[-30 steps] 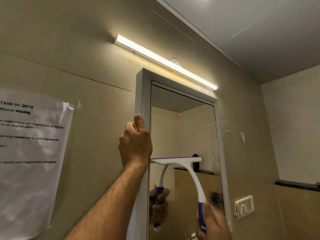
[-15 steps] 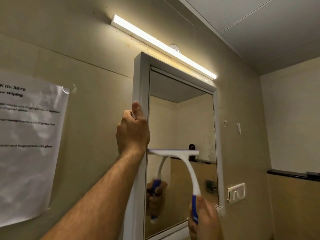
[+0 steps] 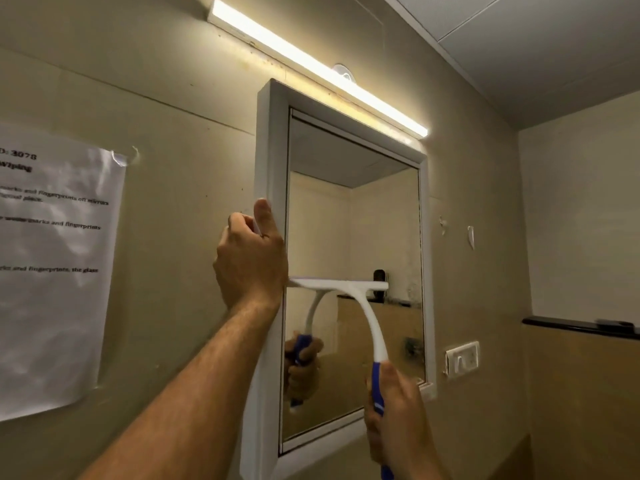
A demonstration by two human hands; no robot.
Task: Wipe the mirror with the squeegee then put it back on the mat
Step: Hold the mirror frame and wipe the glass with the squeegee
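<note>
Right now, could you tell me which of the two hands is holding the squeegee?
The right hand grips the squeegee by its blue handle; the left hand holds the mirror frame.

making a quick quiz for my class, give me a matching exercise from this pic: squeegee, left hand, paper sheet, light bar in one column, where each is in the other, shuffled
1 squeegee
2 left hand
3 paper sheet
4 light bar

a taped to the wall left of the mirror
b above the mirror
c blade against the glass
d gripping the mirror frame's left edge

Pairs: 1-c, 2-d, 3-a, 4-b
</note>
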